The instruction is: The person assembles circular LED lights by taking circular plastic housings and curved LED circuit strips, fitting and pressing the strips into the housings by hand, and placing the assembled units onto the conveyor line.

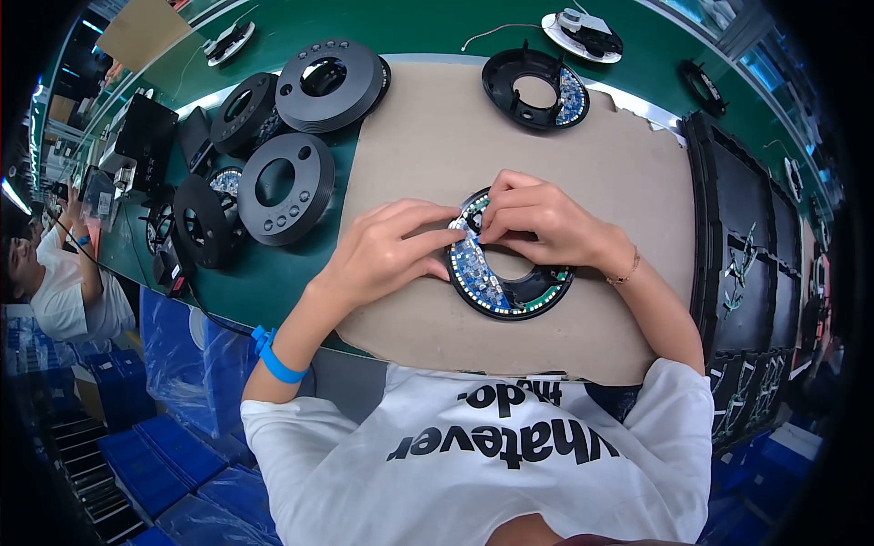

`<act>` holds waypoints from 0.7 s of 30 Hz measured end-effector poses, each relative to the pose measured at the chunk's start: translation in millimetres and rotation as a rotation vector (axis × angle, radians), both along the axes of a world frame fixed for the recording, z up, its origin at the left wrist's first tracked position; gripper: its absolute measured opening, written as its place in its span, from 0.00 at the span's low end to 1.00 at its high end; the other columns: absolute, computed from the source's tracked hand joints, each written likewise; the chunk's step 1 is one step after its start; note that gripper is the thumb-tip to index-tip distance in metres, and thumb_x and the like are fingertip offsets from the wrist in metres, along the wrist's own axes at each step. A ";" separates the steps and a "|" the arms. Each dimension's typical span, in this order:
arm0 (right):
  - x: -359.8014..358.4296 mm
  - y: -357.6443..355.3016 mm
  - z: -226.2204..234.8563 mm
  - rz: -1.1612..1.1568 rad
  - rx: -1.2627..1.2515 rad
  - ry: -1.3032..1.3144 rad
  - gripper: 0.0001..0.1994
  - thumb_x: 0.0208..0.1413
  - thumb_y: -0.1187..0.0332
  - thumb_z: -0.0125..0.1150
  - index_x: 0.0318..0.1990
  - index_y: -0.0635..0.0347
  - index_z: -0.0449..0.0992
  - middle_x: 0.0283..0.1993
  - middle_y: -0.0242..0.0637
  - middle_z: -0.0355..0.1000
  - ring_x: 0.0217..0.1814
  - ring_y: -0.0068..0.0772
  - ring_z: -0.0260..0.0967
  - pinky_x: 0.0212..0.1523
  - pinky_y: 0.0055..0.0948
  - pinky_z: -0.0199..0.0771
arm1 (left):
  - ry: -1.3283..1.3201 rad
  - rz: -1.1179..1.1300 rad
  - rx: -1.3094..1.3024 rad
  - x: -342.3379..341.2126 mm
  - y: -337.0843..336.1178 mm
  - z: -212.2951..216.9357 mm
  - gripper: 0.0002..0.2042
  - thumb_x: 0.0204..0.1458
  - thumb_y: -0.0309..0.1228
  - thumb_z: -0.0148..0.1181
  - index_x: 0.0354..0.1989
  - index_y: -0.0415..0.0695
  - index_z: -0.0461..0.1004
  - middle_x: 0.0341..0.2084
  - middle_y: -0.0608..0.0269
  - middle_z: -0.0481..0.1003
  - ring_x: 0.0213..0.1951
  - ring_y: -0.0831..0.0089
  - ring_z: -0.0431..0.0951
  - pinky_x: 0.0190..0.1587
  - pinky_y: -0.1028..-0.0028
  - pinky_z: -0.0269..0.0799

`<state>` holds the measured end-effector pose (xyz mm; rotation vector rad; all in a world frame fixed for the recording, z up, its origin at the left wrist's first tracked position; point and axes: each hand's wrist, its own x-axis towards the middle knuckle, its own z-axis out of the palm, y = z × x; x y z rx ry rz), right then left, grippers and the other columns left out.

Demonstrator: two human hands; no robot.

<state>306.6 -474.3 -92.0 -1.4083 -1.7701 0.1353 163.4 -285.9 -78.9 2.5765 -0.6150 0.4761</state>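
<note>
A ring-shaped black housing point(519, 299) lies on the cardboard sheet in front of me. A blue curved circuit board point(476, 271) sits in its left part, and green strips with small light squares run along its rim. My left hand point(387, 247) is closed at the housing's left edge, its fingertips on the board's upper end and its thumb by the rim. From the right, my right hand point(546, 221) reaches over the upper part of the ring. Its thumb and index finger pinch together beside the board's upper end; whatever is between them is hidden.
Brown cardboard point(410, 136) covers the middle of the green table point(341, 173). A similar housing with a board point(533, 89) lies at its far edge. Several dark grey ring covers point(287, 189) crowd the left. Black trays point(751, 209) with green parts stand right. Another person point(68, 282) is far left.
</note>
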 end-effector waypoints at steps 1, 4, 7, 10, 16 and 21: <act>-0.1 0.3 -0.3 0.001 0.000 0.000 0.08 0.35 0.80 0.66 0.26 0.62 0.75 0.29 0.33 0.70 0.35 0.36 0.64 0.35 0.29 0.69 | 0.004 0.001 0.001 0.1 0.2 0.0 0.21 0.29 0.33 0.67 0.37 0.44 0.77 0.40 0.60 0.74 0.40 0.62 0.75 0.41 0.69 0.73; -1.5 0.5 -1.3 -0.001 0.010 -0.009 0.08 0.35 0.80 0.66 0.26 0.62 0.75 0.29 0.32 0.71 0.34 0.36 0.64 0.34 0.29 0.68 | 0.006 0.002 0.005 -0.4 -0.2 -0.4 0.21 0.29 0.33 0.67 0.37 0.45 0.77 0.40 0.60 0.74 0.40 0.62 0.74 0.41 0.68 0.72; -1.8 0.1 -2.6 0.001 0.006 -0.007 0.07 0.35 0.79 0.66 0.24 0.63 0.74 0.28 0.33 0.71 0.33 0.36 0.64 0.34 0.29 0.68 | -0.005 0.002 0.019 -1.2 -0.9 -0.7 0.21 0.29 0.34 0.67 0.37 0.45 0.77 0.40 0.60 0.74 0.40 0.62 0.74 0.41 0.69 0.72; -2.0 0.0 -4.0 -0.009 0.025 -0.003 0.08 0.36 0.79 0.66 0.22 0.63 0.71 0.27 0.33 0.70 0.32 0.37 0.63 0.33 0.29 0.67 | -0.034 0.002 0.036 -2.7 -2.8 -0.2 0.22 0.28 0.34 0.67 0.38 0.45 0.77 0.39 0.61 0.74 0.40 0.63 0.74 0.40 0.69 0.71; -2.7 0.1 -5.4 -0.033 0.006 0.021 0.09 0.36 0.79 0.66 0.20 0.63 0.68 0.24 0.33 0.69 0.31 0.37 0.63 0.31 0.29 0.67 | -0.046 -0.028 0.136 -6.5 -9.2 0.2 0.23 0.28 0.35 0.66 0.40 0.48 0.77 0.37 0.66 0.73 0.40 0.64 0.72 0.39 0.69 0.71; -0.7 -1.5 -2.5 -0.025 -0.021 -0.005 0.08 0.37 0.79 0.65 0.20 0.62 0.69 0.24 0.32 0.69 0.30 0.36 0.62 0.31 0.29 0.66 | 0.051 -0.018 0.167 -4.6 -10.4 11.5 0.24 0.28 0.38 0.66 0.41 0.53 0.77 0.39 0.68 0.71 0.41 0.64 0.69 0.38 0.67 0.71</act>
